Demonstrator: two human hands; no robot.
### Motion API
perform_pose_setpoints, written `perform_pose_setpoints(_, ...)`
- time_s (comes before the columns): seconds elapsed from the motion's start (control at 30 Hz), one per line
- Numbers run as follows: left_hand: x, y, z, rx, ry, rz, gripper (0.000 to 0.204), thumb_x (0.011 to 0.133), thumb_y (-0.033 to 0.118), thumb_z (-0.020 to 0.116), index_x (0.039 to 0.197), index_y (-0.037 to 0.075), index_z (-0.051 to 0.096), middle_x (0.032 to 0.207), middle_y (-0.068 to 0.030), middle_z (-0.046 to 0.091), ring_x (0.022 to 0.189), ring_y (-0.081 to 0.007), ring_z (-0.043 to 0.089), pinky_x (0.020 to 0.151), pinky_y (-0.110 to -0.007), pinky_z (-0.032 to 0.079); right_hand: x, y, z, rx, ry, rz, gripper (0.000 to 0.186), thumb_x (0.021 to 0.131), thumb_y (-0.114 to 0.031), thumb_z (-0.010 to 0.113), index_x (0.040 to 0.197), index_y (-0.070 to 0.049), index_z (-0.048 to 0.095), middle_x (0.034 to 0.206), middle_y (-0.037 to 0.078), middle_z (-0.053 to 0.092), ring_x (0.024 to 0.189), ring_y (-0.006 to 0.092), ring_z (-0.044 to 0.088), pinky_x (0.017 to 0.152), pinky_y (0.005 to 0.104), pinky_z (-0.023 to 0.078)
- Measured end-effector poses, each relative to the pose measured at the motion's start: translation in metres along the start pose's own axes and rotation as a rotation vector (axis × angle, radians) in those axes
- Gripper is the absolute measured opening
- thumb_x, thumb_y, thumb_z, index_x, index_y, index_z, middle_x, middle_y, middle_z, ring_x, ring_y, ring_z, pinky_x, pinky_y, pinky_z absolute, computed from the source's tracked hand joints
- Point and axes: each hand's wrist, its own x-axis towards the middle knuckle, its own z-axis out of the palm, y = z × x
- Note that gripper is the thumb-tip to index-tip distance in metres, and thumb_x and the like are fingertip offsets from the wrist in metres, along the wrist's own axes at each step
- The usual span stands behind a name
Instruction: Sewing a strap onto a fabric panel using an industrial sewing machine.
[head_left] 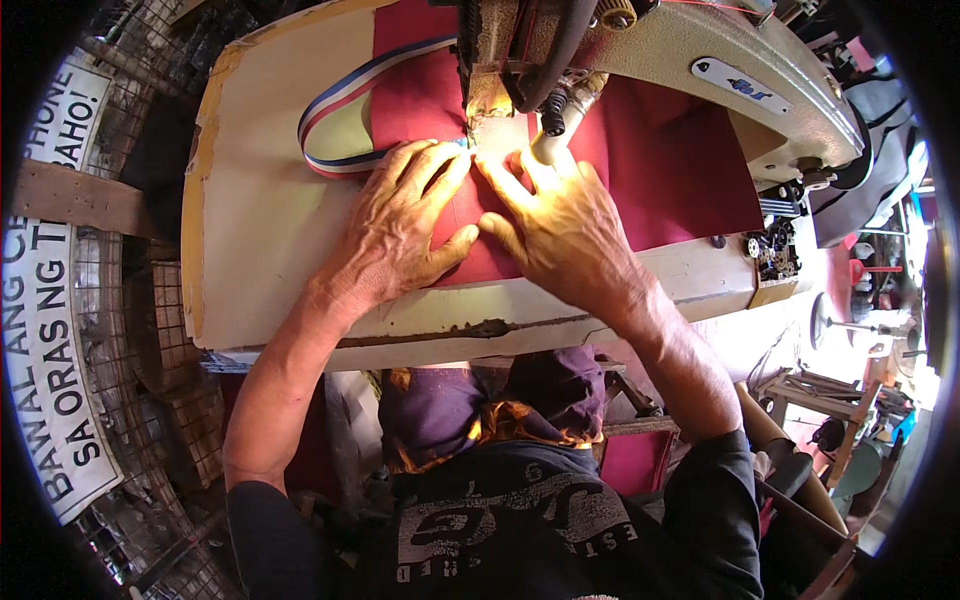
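My left hand point(400, 220) lies on the red cloth point(675, 170), fingers stretched toward the needle area point(488, 105) of a sewing machine point(655, 50). Its fingertips touch or nearly touch the end of a blue, white and red striped ribbon point(318, 112), which loops out to the left over the cloth and table. Flat on the same cloth, my right hand point(565, 230) has its fingers apart just right of the needle area. Both thumbs point inward, a small gap between them. Bright lamp light falls on the fingers; the needle tip cannot be made out.
The pale sewing table point(260, 220) has a worn, chipped front edge point(480, 328). Small metal parts point(775, 245) sit in a holder at its right end. Wire mesh point(175, 310) and a white sign point(60, 350) stand at the left. My lap is below the table.
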Motion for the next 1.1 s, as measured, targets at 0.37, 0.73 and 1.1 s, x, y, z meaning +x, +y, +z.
perform_pose_setpoints(0.37, 0.002, -0.002, 0.002, 0.038, 0.016, 0.033, 0.066, 0.087, 0.036, 0.067, 0.136, -0.005, 0.053, 0.14, -0.0213, 0.054, 0.131, -0.0389, 0.048, 0.114, -0.05, 0.036, -0.001, 0.024, 0.012, -0.062, 0.024, -0.11, 0.051, 0.089, -0.033, 0.067, 0.133, -0.007, 0.061, 0.116, 0.011, 0.062, 0.107, 0.0276, 0.056, 0.078, 0.0405, 0.045)
perform_pose_setpoints(0.73, 0.01, -0.007, 0.001, 0.046, 0.001, 0.039, 0.069, 0.086, 0.037, 0.067, 0.138, -0.005, 0.052, 0.141, -0.0217, 0.052, 0.133, -0.0388, 0.045, 0.116, -0.051, 0.034, -0.021, 0.021, -0.036, -0.002, -0.051, -0.117, 0.056, 0.087, -0.034, 0.072, 0.135, -0.009, 0.06, 0.128, 0.013, 0.059, 0.124, 0.0336, 0.054, 0.1, 0.0497, 0.044)
perform_pose_setpoints(1.1, 0.018, -0.009, -0.002, 0.044, 0.001, 0.035, 0.068, 0.084, 0.032, 0.07, 0.139, -0.004, 0.051, 0.14, -0.0207, 0.052, 0.133, -0.0384, 0.045, 0.116, -0.049, 0.036, -0.046, 0.269, -0.233, -0.444, 0.352, 0.455, 0.047, 0.098, -0.028, 0.055, 0.141, -0.007, 0.057, 0.142, 0.013, 0.058, 0.131, 0.0275, 0.054, 0.109, 0.0425, 0.042)
